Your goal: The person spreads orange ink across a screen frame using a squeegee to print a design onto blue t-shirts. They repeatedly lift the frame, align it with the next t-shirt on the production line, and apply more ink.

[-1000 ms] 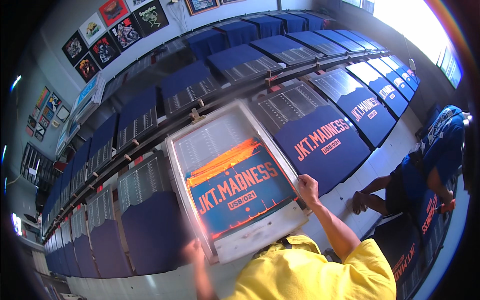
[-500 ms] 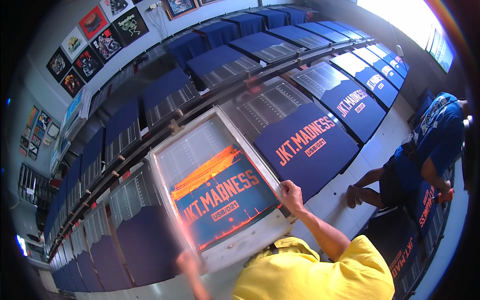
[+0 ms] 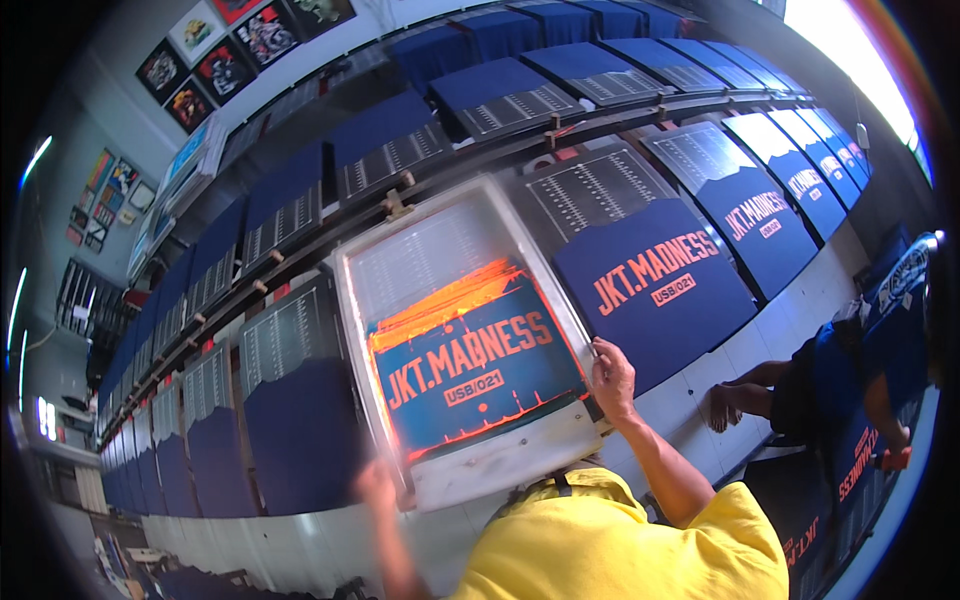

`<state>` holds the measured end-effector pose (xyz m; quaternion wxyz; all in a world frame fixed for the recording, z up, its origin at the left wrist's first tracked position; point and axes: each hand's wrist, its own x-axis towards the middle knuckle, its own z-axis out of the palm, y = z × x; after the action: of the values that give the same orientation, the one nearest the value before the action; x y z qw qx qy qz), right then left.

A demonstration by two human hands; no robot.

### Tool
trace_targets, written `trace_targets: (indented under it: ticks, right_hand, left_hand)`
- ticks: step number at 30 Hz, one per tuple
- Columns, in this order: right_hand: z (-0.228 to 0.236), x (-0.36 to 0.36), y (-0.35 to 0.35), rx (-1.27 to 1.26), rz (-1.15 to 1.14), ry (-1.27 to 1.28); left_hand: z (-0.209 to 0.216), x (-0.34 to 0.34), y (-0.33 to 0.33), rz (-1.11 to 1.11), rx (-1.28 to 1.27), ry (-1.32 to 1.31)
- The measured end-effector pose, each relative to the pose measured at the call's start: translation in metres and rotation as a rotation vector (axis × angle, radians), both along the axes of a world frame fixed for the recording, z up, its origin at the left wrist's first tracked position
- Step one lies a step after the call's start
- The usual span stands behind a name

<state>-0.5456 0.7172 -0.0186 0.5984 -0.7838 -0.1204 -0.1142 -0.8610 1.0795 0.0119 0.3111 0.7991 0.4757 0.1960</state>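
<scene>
A silk-screen printing frame [image 3: 505, 455] with a pale border lies over a dark blue shirt panel in front of me. Bright orange ink [image 3: 440, 300] is streaked across the upper middle of its mesh, and orange-pink lettering shows below. My right hand [image 3: 612, 380] is closed on the frame's right side, near its lower corner. By the lower left corner is my left hand [image 3: 376, 488], smeared by motion; whether its fingers touch the frame cannot be seen. Right of the frame, a dark blue shirt panel [image 3: 640, 320] carries the same orange lettering.
Long rows of blue shirt panels [image 3: 295, 425] on boards run left and right. A rail with small wooden blocks [image 3: 398, 198] passes behind the frame. At right, a co-worker in blue [image 3: 870, 350] bends over another row, one hand holding a red-orange tool [image 3: 895, 459].
The whole view has turned, so the scene sits farther right and higher. The frame still lies over its panel, with my right hand on it. The co-worker appears farther down at the right.
</scene>
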Motion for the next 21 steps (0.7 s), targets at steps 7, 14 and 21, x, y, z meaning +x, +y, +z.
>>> trace_targets:
  ticks: [7,14,21]
  right_hand:
    - [0.058,-0.062,0.004,-0.408,0.668,-0.338]
    - [0.082,-0.111,0.022,-0.826,1.03,-0.568]
    - [0.098,-0.104,0.062,-0.892,0.781,-0.591]
  left_hand:
    - [0.04,-0.038,-0.061,-0.081,0.268,-0.262]
    - [0.041,-0.053,-0.13,-0.74,-0.809,-0.004]
    - [-0.028,0.005,-0.173,-0.578,-0.987,-0.051]
